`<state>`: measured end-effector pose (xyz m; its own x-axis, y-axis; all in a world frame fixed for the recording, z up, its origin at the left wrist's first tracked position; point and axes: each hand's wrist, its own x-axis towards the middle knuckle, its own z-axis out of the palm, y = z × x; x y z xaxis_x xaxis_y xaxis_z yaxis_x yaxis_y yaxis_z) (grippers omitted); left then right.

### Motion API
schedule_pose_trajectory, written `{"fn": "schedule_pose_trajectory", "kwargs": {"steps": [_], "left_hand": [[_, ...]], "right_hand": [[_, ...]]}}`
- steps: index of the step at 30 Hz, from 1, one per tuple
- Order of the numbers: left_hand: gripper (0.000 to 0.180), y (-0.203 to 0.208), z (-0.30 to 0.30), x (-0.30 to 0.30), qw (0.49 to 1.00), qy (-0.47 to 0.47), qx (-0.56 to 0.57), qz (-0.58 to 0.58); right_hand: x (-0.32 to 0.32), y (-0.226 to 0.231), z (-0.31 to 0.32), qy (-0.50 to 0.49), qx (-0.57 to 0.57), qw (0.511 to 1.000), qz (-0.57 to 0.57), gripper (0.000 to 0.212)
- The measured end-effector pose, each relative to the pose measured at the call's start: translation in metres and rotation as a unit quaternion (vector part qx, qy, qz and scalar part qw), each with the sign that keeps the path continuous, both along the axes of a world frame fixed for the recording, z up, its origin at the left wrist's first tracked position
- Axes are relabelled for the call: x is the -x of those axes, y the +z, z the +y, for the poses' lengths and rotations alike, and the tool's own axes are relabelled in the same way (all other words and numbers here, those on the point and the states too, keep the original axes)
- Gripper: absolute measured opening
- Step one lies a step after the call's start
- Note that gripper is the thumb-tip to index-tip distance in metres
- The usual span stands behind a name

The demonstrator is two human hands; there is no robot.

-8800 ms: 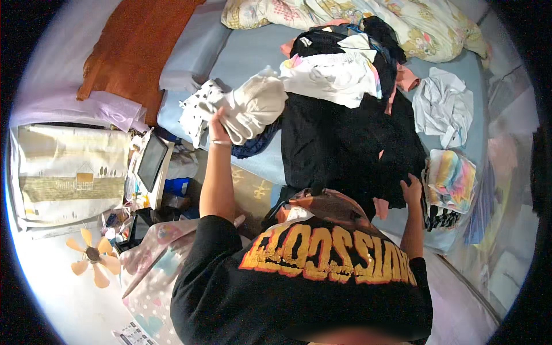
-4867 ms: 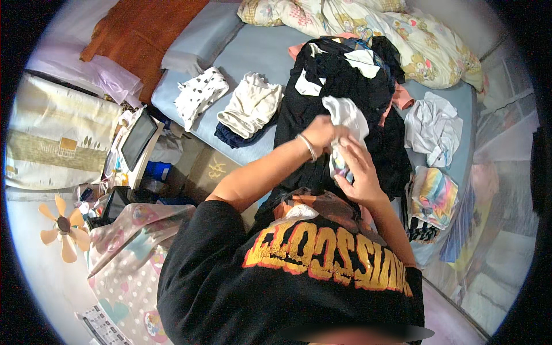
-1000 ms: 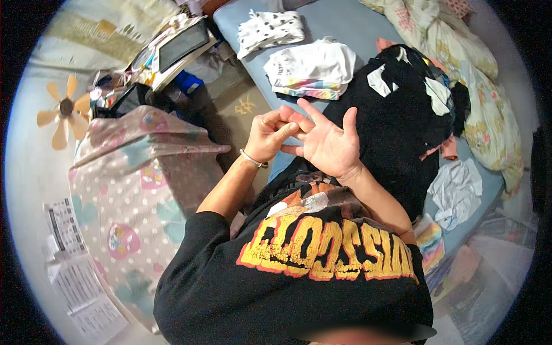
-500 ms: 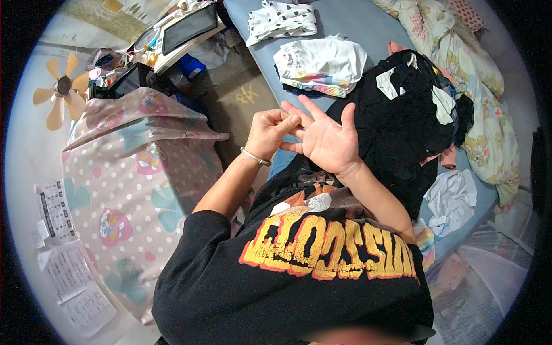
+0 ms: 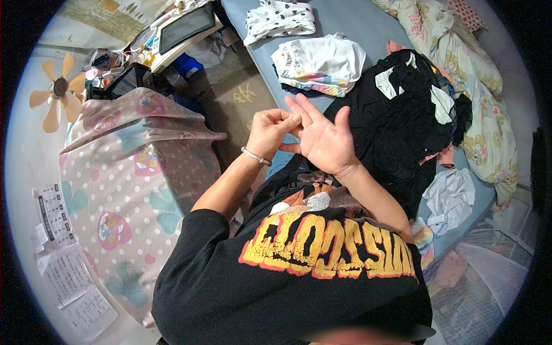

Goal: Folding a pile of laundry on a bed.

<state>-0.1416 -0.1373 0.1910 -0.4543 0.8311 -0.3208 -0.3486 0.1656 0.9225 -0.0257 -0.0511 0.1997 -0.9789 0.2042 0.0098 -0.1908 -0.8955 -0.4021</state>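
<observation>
Black clothes [image 5: 391, 129] lie beside the right hand [image 5: 326, 144], folded white garment [image 5: 322, 57] beyond.

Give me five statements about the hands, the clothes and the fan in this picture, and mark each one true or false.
1. The left hand grips a finger of the right hand. True.
2. The bracelet is on the right hand's wrist. False: the bracelet is on the left hand's wrist.
3. The white folded garment has rainbow colours along its lower edge. True.
4. The black clothes lie to the left of the white folded garment. False: the black clothes lie to its right.
5. The fan has pale orange blades. True.
</observation>
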Motion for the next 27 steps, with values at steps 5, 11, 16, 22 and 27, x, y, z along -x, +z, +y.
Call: {"fn": "schedule_pose_trajectory", "kwargs": {"steps": [5,11,16,22,27], "left_hand": [[0.015,-0.017,-0.003,-0.001,0.994,-0.005,-0.002,0.109],[0.012,-0.018,-0.007,-0.004,0.995,0.038,-0.03,0.09],[0.019,-0.042,-0.014,0.029,0.949,0.112,-0.142,-0.258],[0.026,-0.044,-0.01,0.017,0.993,0.083,-0.008,-0.081],[0.013,-0.092,-0.009,0.031,0.969,-0.053,0.002,0.241]], "right_hand": [[-0.002,-0.016,-0.005,-0.003,-0.201,0.978,-0.046,0.087],[-0.002,-0.022,-0.007,-0.013,-0.261,0.964,-0.055,0.085],[-0.003,-0.017,-0.001,-0.007,0.028,1.0,0.006,0.088],[-0.006,-0.04,-0.004,-0.035,-0.103,0.988,-0.112,0.073],[-0.012,-0.054,0.001,0.013,-0.191,0.964,-0.185,0.059]]}}
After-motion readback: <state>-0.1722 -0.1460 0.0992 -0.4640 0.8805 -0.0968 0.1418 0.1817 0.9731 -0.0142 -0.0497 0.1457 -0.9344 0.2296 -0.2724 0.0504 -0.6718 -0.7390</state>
